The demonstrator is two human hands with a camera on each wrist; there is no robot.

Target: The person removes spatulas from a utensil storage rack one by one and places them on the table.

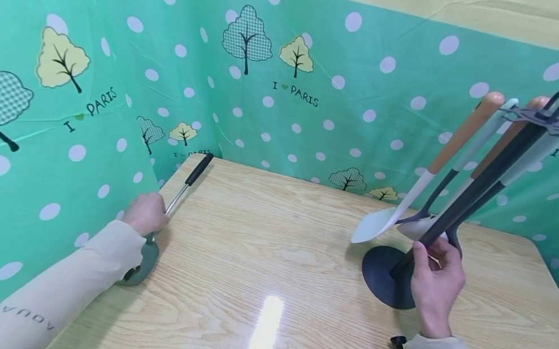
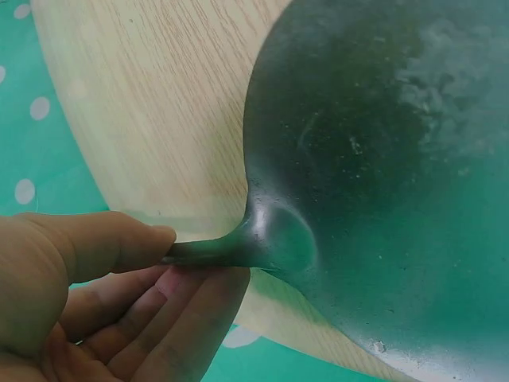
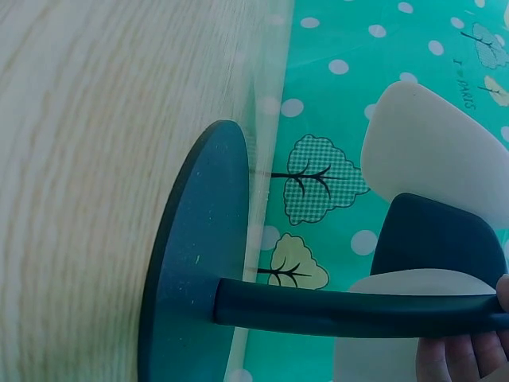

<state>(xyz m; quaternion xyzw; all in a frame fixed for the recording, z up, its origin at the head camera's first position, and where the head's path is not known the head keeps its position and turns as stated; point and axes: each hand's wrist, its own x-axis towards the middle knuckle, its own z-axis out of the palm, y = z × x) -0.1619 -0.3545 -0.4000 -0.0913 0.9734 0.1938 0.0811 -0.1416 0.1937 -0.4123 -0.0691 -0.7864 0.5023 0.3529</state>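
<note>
In the head view my left hand (image 1: 145, 214) grips the shaft of a metal spatula (image 1: 176, 200) at the table's left side. Its black handle points away, and its broad blade lies toward me. Up close in the left wrist view, thumb and fingers pinch the spatula's neck (image 2: 211, 252) beside the wide, shiny blade (image 2: 358, 151). My right hand (image 1: 437, 279) holds the black pole (image 1: 485, 167) of a utensil stand low down, just above its round base (image 1: 376, 275). From the stand's top ring hang several utensils, among them a white turner (image 1: 379, 225) with a wooden handle.
A wood-grain table (image 1: 253, 234) lies beneath both hands. Green dotted cloth (image 1: 316, 116) printed with trees rises behind it and along its left side. The hanging utensils spread around the pole, close above my right hand.
</note>
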